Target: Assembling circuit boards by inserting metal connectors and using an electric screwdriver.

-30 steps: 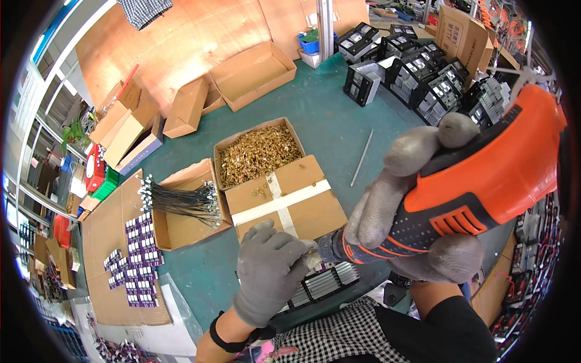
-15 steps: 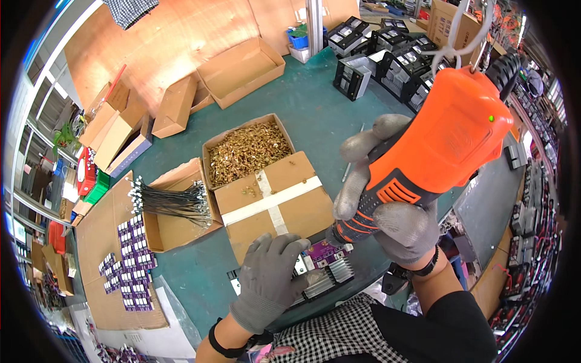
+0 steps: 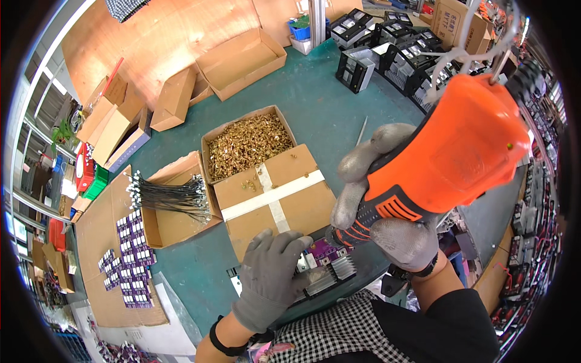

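My right hand (image 3: 402,239), in a grey glove, is wrapped round an orange and black electric screwdriver (image 3: 445,154). The tool leans, its black nose down over the right end of a purple circuit board (image 3: 327,251); the bit's tip is hidden. That board lies on a silver finned heat sink (image 3: 339,270) near the bench's front edge. My gloved left hand (image 3: 270,278) grips the left part of this assembly, fingers over the far side and thumb by the fins, covering much of it.
A box of brass-coloured screws (image 3: 249,145) stands beyond a taped carton (image 3: 272,196) with a few loose screws on top. Black cables (image 3: 172,196) lie in a tray at left, near several purple boards (image 3: 134,260) on cardboard. Black-and-silver units (image 3: 357,69) are stacked at far right.
The screwdriver's body has tipped slightly right and down, and its green light has dimmed. My left hand keeps its hold on the assembly.
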Motion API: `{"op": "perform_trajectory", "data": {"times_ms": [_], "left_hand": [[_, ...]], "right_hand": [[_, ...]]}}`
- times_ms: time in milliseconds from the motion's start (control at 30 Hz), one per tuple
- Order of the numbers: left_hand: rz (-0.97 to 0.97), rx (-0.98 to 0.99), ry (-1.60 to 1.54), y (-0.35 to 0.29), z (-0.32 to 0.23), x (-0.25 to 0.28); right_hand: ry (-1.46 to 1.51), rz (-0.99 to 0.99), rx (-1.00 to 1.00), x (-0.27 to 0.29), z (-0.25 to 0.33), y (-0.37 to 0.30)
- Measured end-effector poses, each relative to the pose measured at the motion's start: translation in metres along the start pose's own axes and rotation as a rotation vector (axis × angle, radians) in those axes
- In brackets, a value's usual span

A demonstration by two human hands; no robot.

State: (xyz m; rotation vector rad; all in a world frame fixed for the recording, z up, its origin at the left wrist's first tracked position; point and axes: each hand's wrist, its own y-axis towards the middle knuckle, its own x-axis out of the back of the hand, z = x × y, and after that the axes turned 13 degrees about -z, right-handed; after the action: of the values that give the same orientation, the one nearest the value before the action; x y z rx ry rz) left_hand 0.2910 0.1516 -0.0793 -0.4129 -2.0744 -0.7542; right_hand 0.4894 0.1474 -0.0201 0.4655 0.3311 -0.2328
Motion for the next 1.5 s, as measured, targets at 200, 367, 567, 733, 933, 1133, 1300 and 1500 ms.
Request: {"op": "perform_trajectory", "data": {"times_ms": [200,367,567,733,933,1133,1300,1500], "left_hand": [[0.093,-0.072,-0.124,0.005,0.015,0.014],[-0.086,0.189,-0.093,0.036,0.090,0.030],[-0.056,0.283,0.030,0.062,0.128,0.002],[-0.137,0.113,0.082,0.057,0.091,0.015],[-0.067,0.048,-0.284,0.028,0.024,0.030],[-0.215,-0.181,-0.219,0.012,0.002,0.026],[-0.234,-0.151,-0.265,0.002,-0.001,0.020],[-0.327,-0.018,-0.447,-0.001,-0.013,0.011]], "right_hand": [[-0.062,0.083,0.039,-0.004,0.000,0.003],[0.126,0.127,0.102,-0.004,-0.001,0.021],[0.198,0.062,0.074,-0.003,0.004,0.020],[0.297,0.130,0.119,0.002,0.013,0.028],[0.433,0.163,0.253,-0.004,0.024,0.033],[0.545,0.423,0.356,0.000,0.022,0.034],[0.597,0.434,0.308,0.005,0.025,0.028],[0.665,0.284,0.243,0.001,0.028,0.015]]}}
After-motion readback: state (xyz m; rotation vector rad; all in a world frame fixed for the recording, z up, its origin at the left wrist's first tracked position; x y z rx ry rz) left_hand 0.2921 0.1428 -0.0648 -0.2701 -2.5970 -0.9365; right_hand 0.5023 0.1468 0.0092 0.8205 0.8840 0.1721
